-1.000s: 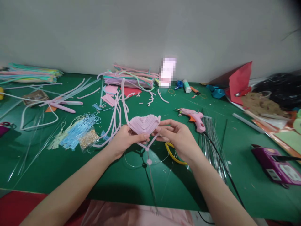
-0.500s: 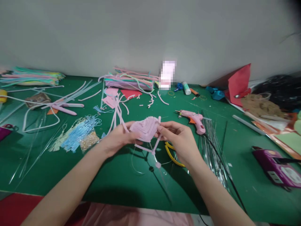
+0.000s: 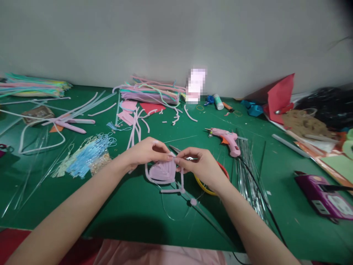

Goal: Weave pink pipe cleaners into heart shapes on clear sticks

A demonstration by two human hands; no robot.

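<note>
A lilac pipe-cleaner piece [image 3: 163, 172], wound in nested angled rows, hangs over the middle of the table. My left hand [image 3: 146, 150] pinches its upper edge between thumb and fingers. Right beside that, my right hand [image 3: 199, 162] pinches the same top corner, the two sets of fingertips almost touching. Below hangs a bent lilac strip, and a clear stick with a small lilac disc [image 3: 193, 202] slants down to the right. Scissors with yellow and red handles [image 3: 205, 188] lie partly hidden under my right hand.
A pink glue gun [image 3: 227, 139] with a black cord lies right of my hands, by a bundle of silvery wires [image 3: 248, 176]. Blue tassels [image 3: 91, 154] are at left. Pipe-cleaner bundles [image 3: 151, 96] line the wall. A purple box [image 3: 322, 193] sits far right.
My left hand has moved from the piece's left side up to its top corner. The piece has turned and dropped slightly, and the scissors' blades now show between my hands.
</note>
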